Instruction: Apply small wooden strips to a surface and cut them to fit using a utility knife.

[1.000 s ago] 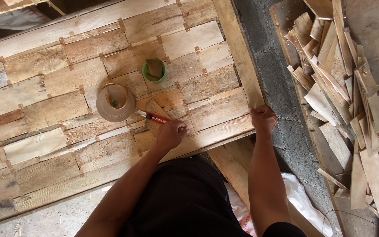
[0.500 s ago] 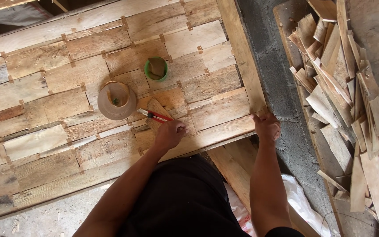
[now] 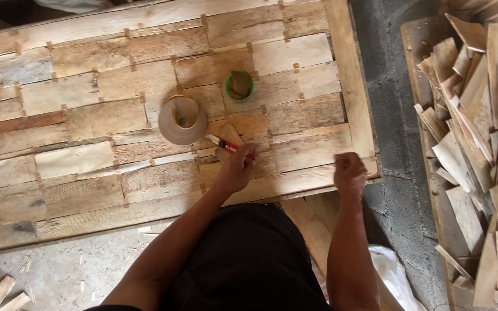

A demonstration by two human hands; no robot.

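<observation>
1. Head view: left hand (image 3: pixel 236 171) gripped a red-handled utility knife (image 3: pixel 230 147) at frame centre, its tip on a small veneer piece (image 3: pixel 230 135) — judged best cut with light, steady pressure.
2. Right hand (image 3: pixel 350 174) was curled closed at the panel (image 3: pixel 87 115) edge, lower right — its contents I cannot tell.
3. Tape roll (image 3: pixel 182 120) lay just upper left of the knife.

Red-handled cutter (image 3: pixel 230 147) on veneer sheet (image 3: pixel 145 115)
</observation>
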